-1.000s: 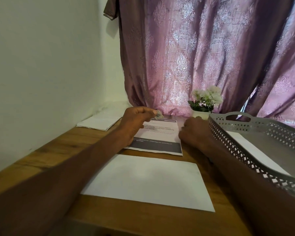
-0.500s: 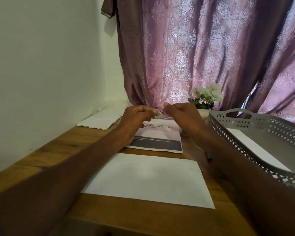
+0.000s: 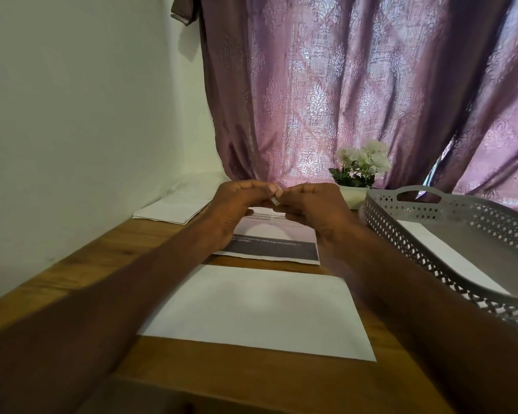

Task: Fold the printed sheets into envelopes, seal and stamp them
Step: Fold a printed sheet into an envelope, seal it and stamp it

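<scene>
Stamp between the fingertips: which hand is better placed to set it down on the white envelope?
Probably the left hand: its fingertips pinch the stamp. The right hand meets it there, apparently helping. Both hover beyond the white envelope, equally near.

The desk (image 3: 81, 282) was warm, grained wood with a soft sheen. A matt white paper envelope (image 3: 260, 312) lay on it, beside a perforated grey plastic tray (image 3: 449, 255). The mauve curtain (image 3: 356, 94) was shimmering damask cloth.
</scene>
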### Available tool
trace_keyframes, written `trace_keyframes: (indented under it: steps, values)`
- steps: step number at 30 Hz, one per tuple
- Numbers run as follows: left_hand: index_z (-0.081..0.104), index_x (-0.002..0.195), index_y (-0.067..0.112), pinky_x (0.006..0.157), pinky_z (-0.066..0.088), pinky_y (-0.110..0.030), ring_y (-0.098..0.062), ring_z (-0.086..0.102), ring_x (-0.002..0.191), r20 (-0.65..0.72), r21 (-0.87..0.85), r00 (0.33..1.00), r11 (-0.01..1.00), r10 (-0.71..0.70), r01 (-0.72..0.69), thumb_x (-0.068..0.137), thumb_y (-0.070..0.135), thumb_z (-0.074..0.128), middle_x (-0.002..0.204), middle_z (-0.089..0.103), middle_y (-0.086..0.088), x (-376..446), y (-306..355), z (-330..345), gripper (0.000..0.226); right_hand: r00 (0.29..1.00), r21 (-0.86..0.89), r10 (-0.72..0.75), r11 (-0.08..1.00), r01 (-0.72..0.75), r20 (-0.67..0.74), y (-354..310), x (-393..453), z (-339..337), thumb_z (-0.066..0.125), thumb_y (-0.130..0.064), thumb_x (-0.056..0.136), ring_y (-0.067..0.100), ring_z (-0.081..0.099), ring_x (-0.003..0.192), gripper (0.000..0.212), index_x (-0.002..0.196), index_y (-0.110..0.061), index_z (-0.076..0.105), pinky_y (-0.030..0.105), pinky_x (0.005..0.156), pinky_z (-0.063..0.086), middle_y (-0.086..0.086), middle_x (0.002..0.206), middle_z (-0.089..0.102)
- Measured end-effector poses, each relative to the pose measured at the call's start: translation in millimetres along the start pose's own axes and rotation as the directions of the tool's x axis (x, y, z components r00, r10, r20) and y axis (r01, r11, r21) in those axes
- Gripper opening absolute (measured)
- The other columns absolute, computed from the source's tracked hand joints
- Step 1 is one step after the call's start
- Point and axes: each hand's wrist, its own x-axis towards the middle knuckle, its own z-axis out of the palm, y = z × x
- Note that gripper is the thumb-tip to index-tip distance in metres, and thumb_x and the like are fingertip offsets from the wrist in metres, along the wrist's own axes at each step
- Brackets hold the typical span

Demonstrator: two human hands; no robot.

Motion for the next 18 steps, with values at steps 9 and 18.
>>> trace_keyframes:
  steps: [9, 18]
  values:
    - [0.077, 0.115, 0.008, 0.096, 0.058, -0.025, -0.020, 0.078, 0.097, -0.047, -0.053, 0.999, 0.999, -0.008, 0.006, 0.090, 0.032, 0.078, 0.108, 0.080, -0.009, -1.5, 6.7, -2.6, 0.035, 1.000, 0.068, 0.023, 0.997, -0.024, 0.015, -2.9, -0.1, 4.3, 0.083, -0.015, 0.082, 0.021, 0.079, 0.085, 0.014, 0.092, -0.006, 0.081, 0.032, 0.083, 0.063, 0.011, 0.086, 0.080]
    - [0.080, 0.093, 0.016, 0.066, 0.055, -0.009, -0.012, 0.080, 0.078, -0.079, -0.095, 0.997, 0.995, 0.024, -0.032, 0.087, 0.028, 0.083, 0.082, 0.082, 0.003, -2.4, 6.7, -2.2, 0.014, 0.999, 0.091, 0.038, 0.995, -0.039, 0.007, -4.8, -0.6, 3.3, 0.085, -0.017, 0.082, 0.022, 0.079, 0.085, 0.018, 0.095, -0.005, 0.081, 0.034, 0.085, 0.063, 0.012, 0.087, 0.080]
